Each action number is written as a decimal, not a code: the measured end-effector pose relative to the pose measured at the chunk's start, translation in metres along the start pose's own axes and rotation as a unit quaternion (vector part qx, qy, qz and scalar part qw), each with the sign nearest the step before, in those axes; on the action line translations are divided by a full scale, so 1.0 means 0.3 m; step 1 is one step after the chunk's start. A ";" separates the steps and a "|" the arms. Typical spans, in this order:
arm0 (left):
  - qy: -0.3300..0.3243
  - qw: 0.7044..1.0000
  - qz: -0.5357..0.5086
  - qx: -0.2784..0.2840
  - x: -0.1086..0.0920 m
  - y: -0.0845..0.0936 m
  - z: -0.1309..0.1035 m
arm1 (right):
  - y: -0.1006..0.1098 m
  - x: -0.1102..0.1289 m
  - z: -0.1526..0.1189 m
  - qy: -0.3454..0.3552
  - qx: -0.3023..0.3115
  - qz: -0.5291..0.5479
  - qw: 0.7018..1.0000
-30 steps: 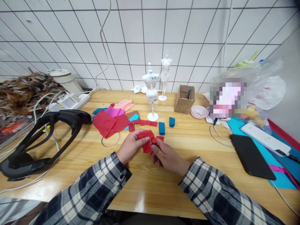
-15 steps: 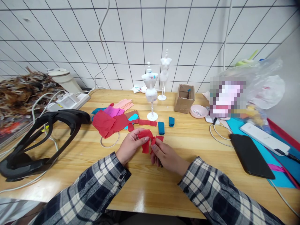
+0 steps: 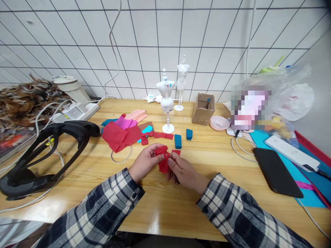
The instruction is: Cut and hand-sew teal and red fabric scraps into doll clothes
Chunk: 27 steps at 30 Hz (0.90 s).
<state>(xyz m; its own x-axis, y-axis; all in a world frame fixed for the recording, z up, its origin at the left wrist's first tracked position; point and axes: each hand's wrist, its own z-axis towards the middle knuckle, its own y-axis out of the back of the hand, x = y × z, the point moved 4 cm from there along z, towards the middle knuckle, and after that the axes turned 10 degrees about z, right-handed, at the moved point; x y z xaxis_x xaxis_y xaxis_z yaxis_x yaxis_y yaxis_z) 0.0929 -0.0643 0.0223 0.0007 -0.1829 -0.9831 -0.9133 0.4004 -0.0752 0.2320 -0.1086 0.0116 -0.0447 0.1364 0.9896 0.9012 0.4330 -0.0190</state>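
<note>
Over the middle of the table, my left hand (image 3: pixel 145 163) pinches a piece of red crepe paper (image 3: pixel 162 166) between thumb and fingers. Close beside it, my right hand (image 3: pixel 183 171) is closed on the same piece at its right edge. A small dark tip shows below the right hand's fingers; what it belongs to is hidden. Just behind that hand lies a small red scrap (image 3: pixel 177 152). Farther back are a red strip (image 3: pixel 162 135) and two folded blue-green pieces (image 3: pixel 178 141). A white mini dress form (image 3: pixel 167 93) stands behind them.
Coloured crepe paper sheets (image 3: pixel 121 136) lie piled left of centre. At the back are a second dress form (image 3: pixel 181 81), a cardboard box (image 3: pixel 203 108) and a pink bowl (image 3: pixel 219 123). A black headset (image 3: pixel 49 155) sits left, a phone (image 3: pixel 277 171) right, with cables around.
The red piece has been drawn in closer to my right hand and its hanging part has shifted right. My left hand has moved slightly right and down. The right hand stays nearly still.
</note>
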 end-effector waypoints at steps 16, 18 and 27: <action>-0.016 0.998 -0.019 -0.054 -0.020 0.006 -0.003 | 0.000 -0.006 0.001 -0.021 -0.004 0.010 1.000; -0.013 0.999 -0.001 -0.048 -0.020 0.002 -0.004 | 0.000 -0.006 0.001 -0.021 -0.003 0.011 1.000; -0.032 0.995 -0.020 -0.096 -0.020 0.023 0.002 | 0.005 -0.007 0.000 -0.010 0.000 -0.015 1.000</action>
<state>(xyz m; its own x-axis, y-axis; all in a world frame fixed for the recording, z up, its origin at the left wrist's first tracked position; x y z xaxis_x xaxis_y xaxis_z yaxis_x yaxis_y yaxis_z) 0.0866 -0.0599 0.0276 0.0599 -0.1349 -0.9891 -0.9728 0.2144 -0.0882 0.2333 -0.1082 0.0096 -0.0793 0.1410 0.9868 0.8993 0.4372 0.0098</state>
